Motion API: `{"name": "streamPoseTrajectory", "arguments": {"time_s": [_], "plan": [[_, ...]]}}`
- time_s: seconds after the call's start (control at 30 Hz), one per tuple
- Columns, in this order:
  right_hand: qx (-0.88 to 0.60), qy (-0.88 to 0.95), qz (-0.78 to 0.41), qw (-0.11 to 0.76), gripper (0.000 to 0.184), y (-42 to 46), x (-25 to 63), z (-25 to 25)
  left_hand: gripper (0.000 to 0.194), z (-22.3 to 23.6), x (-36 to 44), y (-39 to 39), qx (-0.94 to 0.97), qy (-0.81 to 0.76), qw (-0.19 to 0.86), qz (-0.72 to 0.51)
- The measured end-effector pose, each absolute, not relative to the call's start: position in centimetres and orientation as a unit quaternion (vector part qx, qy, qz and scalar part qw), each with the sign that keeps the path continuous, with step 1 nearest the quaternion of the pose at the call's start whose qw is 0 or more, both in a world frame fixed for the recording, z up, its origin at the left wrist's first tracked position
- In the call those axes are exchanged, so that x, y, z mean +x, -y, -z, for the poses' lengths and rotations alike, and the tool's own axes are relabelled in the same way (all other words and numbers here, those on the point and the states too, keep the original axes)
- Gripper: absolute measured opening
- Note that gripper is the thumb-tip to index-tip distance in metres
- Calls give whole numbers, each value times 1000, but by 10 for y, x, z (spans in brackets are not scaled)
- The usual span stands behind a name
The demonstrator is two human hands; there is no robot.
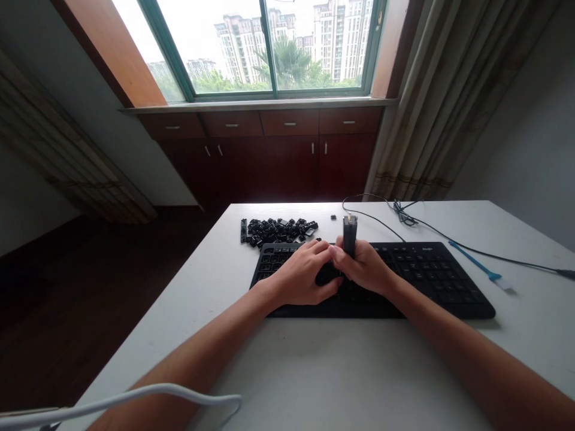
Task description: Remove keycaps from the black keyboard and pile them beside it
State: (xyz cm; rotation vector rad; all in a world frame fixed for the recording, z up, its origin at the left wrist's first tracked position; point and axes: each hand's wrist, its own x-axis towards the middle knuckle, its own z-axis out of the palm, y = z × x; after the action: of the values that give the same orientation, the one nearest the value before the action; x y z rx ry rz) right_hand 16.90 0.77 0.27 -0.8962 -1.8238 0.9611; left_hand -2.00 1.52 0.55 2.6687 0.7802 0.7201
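Note:
A black keyboard (429, 275) lies across the white table, with bare switch spots showing at its left part. My right hand (366, 266) is closed around a dark grey bar-shaped tool (350, 230). The tool stands upright over the middle of the keyboard, a shiny metal bit at its upper end; its lower end is hidden by my fingers. My left hand (308, 272) rests over the keyboard's left-middle keys, thumb and fingers apart, its fingertips against my right hand. Behind the keyboard's left end is a heap of loose black keycaps (278, 230).
One small black piece (333, 217) lies alone behind the keyboard. A black cable (406, 215) coils at the back right. On the right is a blue-handled brush (480, 265) with a pale end. A white cord (171, 389) crosses my left forearm in front.

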Motion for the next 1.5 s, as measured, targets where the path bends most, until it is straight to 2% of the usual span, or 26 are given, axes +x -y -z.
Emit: {"name": "streamPoseTrajectory", "arguments": {"time_s": [0.23, 0.4, 0.53, 0.7, 0.83, 1.07, 1.3, 1.5], "plan": [[-339, 729, -402, 438, 31, -7, 166, -6, 26, -6, -19, -18, 919, -278, 144, -241], [-375, 723, -364, 451, 18, 4, 147, -10, 48, 0, -16, -10, 916, -304, 95, -245], [-410, 661, -347, 524, 31, 9, 140, -4, 60, 8, -1, 3, 906, -338, 93, -239], [-408, 590, -400, 571, 38, 6, 140, -1, 63, 11, 8, 11, 899, -346, 108, -246], [-406, 560, -436, 576, 41, 3, 146, -4, 53, -3, -4, 5, 906, -314, 145, -244], [-423, 584, -451, 526, 43, 7, 169, -11, 27, -18, -39, -19, 924, -248, 186, -222], [-387, 591, -526, 474, 37, 5, 171, -8, 22, -15, -39, -21, 935, -210, 173, -229], [-398, 625, -485, 465, 37, 3, 172, -6, 20, -13, -37, -21, 932, -193, 191, -242]]}}
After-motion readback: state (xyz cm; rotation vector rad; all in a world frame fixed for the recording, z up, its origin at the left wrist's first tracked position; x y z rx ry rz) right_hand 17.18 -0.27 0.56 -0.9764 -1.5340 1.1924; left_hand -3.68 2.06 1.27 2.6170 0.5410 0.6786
